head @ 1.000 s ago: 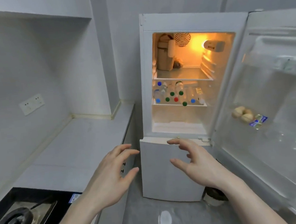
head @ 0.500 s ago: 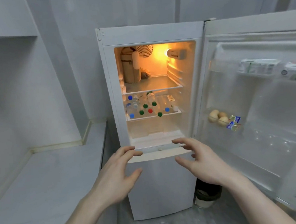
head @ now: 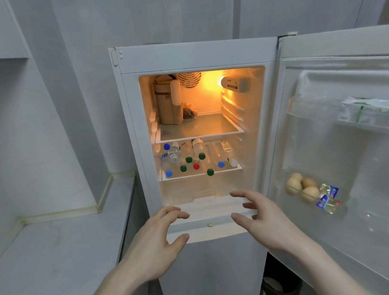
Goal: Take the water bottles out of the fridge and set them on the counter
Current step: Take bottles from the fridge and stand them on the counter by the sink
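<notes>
Head view: both hands reach toward the open fridge [head: 193, 53], holding nothing.

The bottles [head: 195, 158] lie on the fridge's lower shelf, long axes running front to back, caps facing out. Left hand [head: 155, 242] and right hand [head: 266, 221] hover below that shelf, fingers spread. The bottles are likely rigid-ish plastic, fairly heavy if full, perhaps slick; grip around the body behind the cap.

Single head-worn wide-angle view, no second camera, so nothing shared. Looks forward and slightly down from standing height, facing the open fridge [head: 193, 56] nearly square-on, close in. Both forearms enter from the bottom edge, left hand [head: 155, 245] and right hand [head: 266, 221] low centre. Counter [head: 56, 258] runs along the left side, open fridge door [head: 357, 154] fills the right. Strong wide-angle bending at the edges.
</notes>
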A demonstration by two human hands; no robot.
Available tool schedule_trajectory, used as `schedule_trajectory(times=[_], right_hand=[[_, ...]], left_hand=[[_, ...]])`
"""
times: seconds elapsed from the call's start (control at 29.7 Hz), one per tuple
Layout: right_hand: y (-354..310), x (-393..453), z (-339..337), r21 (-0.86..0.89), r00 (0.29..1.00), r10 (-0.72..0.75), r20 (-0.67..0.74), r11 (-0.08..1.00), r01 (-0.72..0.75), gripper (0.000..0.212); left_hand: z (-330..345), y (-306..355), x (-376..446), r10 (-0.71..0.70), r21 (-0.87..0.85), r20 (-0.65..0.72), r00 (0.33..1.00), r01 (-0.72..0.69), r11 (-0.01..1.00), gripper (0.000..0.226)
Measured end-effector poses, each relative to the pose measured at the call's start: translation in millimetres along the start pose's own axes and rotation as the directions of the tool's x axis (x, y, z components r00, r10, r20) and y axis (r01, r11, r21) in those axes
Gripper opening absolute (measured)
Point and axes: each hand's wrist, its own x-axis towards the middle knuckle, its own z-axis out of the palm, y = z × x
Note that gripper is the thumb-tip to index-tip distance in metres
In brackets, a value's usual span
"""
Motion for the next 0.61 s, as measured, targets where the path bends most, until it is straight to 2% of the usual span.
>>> schedule_trajectory(times=[0.24, 0.61], right_hand=[[38, 92, 3, 0.033, 0.999, -0.004, 0.049, 0.999, 0.003, 0.043], [63, 227, 15, 0.087, 0.99, 0.029, 0.136, 0.995, -0.041, 0.051]], left_hand=[[23, -20, 104, -0.05, 0.002, 0.002, 0.999, 0.05, 0.999, 0.035], [61, -58, 220, -0.251, -0.108, 0.022, 0.968, 0.252, 0.962, 0.039]])
